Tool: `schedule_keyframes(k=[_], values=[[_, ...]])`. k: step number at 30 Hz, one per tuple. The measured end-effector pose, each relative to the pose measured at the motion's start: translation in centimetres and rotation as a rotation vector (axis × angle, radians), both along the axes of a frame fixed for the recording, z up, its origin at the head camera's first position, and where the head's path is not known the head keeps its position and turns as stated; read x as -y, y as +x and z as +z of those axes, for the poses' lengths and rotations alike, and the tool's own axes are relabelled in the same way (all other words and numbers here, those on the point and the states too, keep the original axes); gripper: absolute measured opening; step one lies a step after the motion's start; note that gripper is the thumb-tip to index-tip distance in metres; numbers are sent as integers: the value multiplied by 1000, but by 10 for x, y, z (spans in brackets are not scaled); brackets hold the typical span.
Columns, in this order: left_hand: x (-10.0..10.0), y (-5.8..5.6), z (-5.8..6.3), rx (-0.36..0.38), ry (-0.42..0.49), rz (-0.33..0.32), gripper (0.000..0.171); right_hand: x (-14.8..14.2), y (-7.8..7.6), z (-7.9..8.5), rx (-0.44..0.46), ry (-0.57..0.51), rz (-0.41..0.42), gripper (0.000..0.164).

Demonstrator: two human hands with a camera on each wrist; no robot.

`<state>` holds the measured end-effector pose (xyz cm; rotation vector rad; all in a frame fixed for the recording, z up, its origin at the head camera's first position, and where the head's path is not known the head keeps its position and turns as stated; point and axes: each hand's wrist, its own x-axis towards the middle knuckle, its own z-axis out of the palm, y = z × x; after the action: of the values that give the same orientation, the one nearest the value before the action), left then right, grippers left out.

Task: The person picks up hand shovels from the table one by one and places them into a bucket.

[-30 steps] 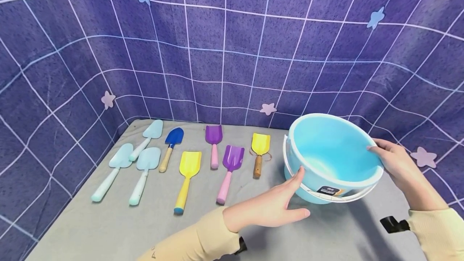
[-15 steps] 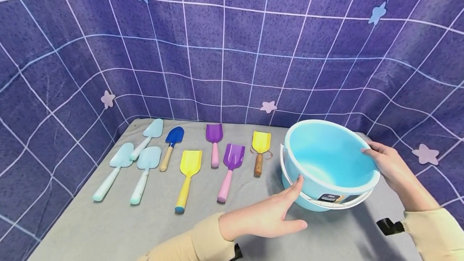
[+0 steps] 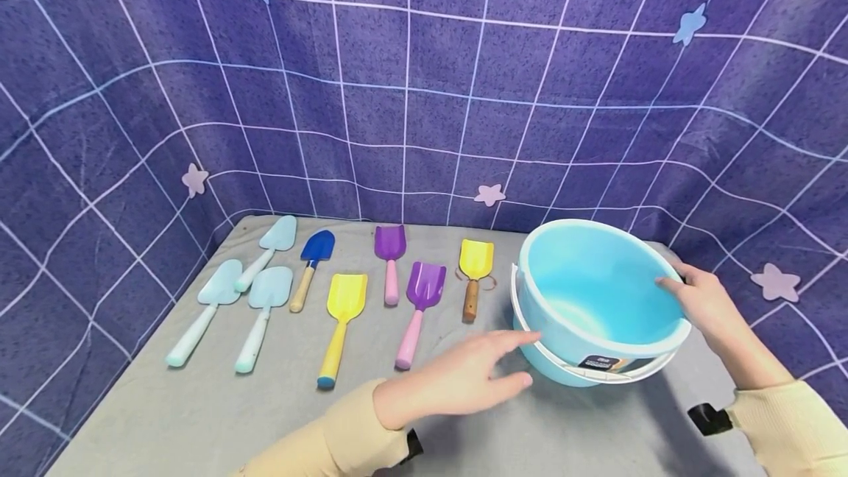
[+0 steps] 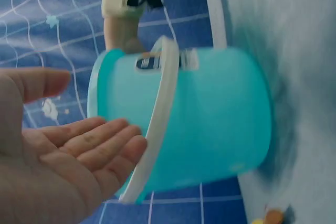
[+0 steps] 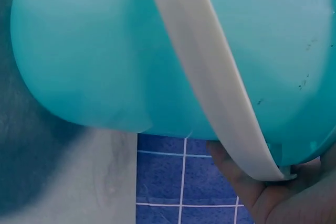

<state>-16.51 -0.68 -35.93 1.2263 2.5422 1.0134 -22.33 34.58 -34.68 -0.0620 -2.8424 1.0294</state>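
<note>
A light blue bucket point(image 3: 596, 278) with a white handle point(image 3: 623, 375) stands upright at the right of the table. My right hand point(image 3: 712, 311) grips its right rim, thumb over the inside and fingers outside; in the right wrist view the fingers point(image 5: 247, 187) lie by the handle's end. My left hand point(image 3: 464, 374) has its fingers extended at the bucket's left front, the fingertips right by the handle in the head view. The palm point(image 4: 63, 171) faces the bucket wall in the left wrist view, with nothing held.
Left of the bucket lie a yellow scoop with a wooden handle point(image 3: 475, 271), two purple scoops with pink handles point(image 3: 424, 293), a larger yellow scoop point(image 3: 346, 300), a blue trowel point(image 3: 318, 247) and three pale mint trowels point(image 3: 268, 289). A purple gridded curtain point(image 3: 437, 109) rises behind the grey-covered table point(image 3: 199, 418).
The bucket has come slightly nearer and lower in the head view, with my right hand still on its rim. My left hand has drawn back to the left, away from the bucket's wall.
</note>
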Motion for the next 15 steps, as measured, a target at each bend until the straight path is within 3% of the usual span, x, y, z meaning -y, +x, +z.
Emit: schedule_keyframes(k=[3,6,9,15], values=[[3,-17,4,3,42,100,31,0,0,4,20,62,9,47],[3,-42,6,23,46,198,22,0,-2,8,53,133,26,48],[0,-71,2,3,-42,271,18,1,-4,12,82,200,49,48],[-8,-113,-12,51,-244,412,40,4,-8,15,100,301,77,46]])
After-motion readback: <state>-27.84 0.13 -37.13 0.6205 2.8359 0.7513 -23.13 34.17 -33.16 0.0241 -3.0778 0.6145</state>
